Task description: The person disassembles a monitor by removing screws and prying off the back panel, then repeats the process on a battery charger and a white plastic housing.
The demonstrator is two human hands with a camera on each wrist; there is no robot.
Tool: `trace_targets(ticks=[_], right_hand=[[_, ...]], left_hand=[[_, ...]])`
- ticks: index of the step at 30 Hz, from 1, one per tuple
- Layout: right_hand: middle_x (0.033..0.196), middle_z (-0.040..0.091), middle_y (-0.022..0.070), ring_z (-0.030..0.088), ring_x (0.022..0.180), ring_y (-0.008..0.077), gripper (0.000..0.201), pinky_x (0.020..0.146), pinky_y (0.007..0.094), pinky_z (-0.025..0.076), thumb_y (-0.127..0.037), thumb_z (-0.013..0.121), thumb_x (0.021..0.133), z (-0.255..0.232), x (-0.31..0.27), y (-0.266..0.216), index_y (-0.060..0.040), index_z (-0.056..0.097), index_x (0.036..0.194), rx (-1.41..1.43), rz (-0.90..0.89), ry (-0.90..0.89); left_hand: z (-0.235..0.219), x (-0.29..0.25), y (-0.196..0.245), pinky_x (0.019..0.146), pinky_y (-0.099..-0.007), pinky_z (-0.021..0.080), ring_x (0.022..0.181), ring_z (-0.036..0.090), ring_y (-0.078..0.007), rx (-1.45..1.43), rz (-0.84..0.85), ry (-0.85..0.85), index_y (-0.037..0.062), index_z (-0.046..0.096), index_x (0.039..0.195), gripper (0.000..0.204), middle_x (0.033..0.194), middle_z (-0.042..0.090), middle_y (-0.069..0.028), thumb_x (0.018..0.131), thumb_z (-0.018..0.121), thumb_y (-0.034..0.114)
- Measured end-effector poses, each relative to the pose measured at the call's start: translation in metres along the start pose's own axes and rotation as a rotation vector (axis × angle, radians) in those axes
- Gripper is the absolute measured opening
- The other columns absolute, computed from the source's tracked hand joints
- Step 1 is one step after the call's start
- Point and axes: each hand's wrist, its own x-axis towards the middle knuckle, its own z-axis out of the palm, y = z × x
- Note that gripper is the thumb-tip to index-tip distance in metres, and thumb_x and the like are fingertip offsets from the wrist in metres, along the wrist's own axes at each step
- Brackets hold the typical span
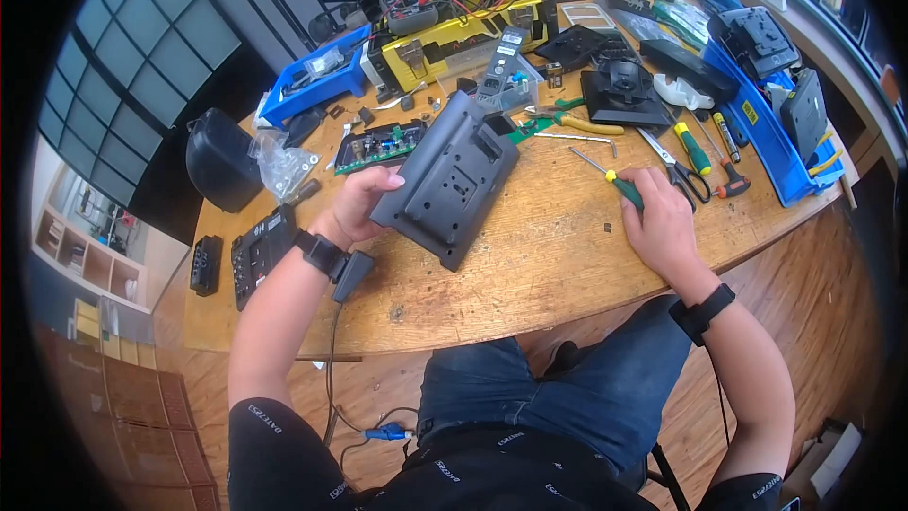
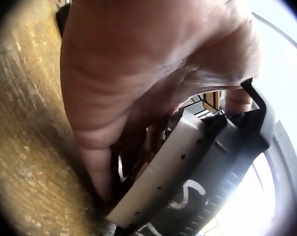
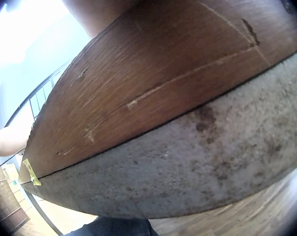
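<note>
My left hand [image 1: 357, 203] grips a black plastic device housing [image 1: 452, 185] by its left edge, holding it tilted over the wooden table. Screw holes and a recessed slot show on the housing's face in the head view. From the left wrist, the fingers [image 2: 97, 164] wrap a dark casing [image 2: 207, 172] with white marks on it. At the right, my right hand [image 1: 659, 220] rests at the table and holds a screwdriver [image 1: 624, 191] by its green and yellow handle, the shaft pointing away to the left. The right wrist view shows mostly the table's edge [image 3: 153, 142].
Behind the housing lies a green circuit board [image 1: 383, 146]. Pliers [image 1: 586, 123], scissors [image 1: 676, 170] and another green-yellow screwdriver [image 1: 693, 149] lie near the right hand. Blue bins [image 1: 771, 147] stand at the right, a yellow toolbox [image 1: 445, 47] at the back. Black parts [image 1: 260, 251] lie at the left.
</note>
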Motion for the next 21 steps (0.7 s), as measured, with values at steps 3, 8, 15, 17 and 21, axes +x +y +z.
trace_targets(ticks=[3, 8, 15, 17, 21], right_hand=[[0.102, 0.064, 0.0152, 0.068, 0.092, 0.0377, 0.029, 0.079, 0.0469, 0.055, -0.005, 0.068, 0.090, -0.001, 0.000, -0.001, -0.0080, 0.065, 0.118, 0.003, -0.009, 0.006], [0.103, 0.064, 0.0157, 0.068, 0.092, 0.0384, 0.030, 0.079, 0.0469, 0.055, -0.004, 0.067, 0.089, -0.001, 0.001, 0.000, -0.0074, 0.065, 0.119, 0.006, -0.009, -0.005], [0.102, 0.063, 0.0162, 0.067, 0.093, 0.0386, 0.030, 0.081, 0.0467, 0.054, -0.005, 0.067, 0.090, -0.002, 0.001, -0.002, -0.0067, 0.065, 0.120, 0.003, -0.020, 0.004], [0.103, 0.063, 0.0162, 0.067, 0.093, 0.0386, 0.030, 0.081, 0.0466, 0.054, -0.005, 0.067, 0.090, -0.002, 0.001, -0.002, -0.0067, 0.065, 0.120, 0.001, -0.014, -0.003], [0.102, 0.064, 0.0161, 0.067, 0.093, 0.0384, 0.029, 0.081, 0.0466, 0.054, -0.005, 0.067, 0.090, -0.001, 0.001, -0.001, -0.0068, 0.065, 0.119, 0.009, -0.012, 0.004]], left_hand=[[-0.009, 0.001, -0.010, 0.086, -0.0391, 0.062, 0.105, 0.075, -0.0284, -0.077, -0.009, 0.037, -0.0027, 0.058, 0.141, 0.064, 0.120, 0.075, -0.0173, 0.087, 0.059, 0.032], [0.024, 0.000, -0.025, 0.086, -0.0364, 0.058, 0.105, 0.073, -0.0215, -0.250, -0.023, 0.068, 0.0014, 0.061, 0.139, 0.055, 0.120, 0.074, -0.0117, 0.094, 0.059, 0.034], [0.054, 0.006, -0.023, 0.096, -0.0363, 0.059, 0.109, 0.074, -0.0205, -0.236, -0.058, 0.169, 0.0028, 0.057, 0.144, 0.057, 0.127, 0.073, -0.0122, 0.106, 0.051, 0.046], [0.057, 0.008, -0.022, 0.100, -0.0375, 0.058, 0.113, 0.073, -0.0206, -0.220, -0.061, 0.159, 0.0025, 0.056, 0.145, 0.059, 0.129, 0.072, -0.0126, 0.108, 0.049, 0.047], [0.054, 0.011, -0.023, 0.106, -0.0394, 0.056, 0.121, 0.070, -0.0209, -0.176, -0.070, 0.141, 0.0019, 0.053, 0.149, 0.061, 0.134, 0.069, -0.0141, 0.110, 0.043, 0.048]])
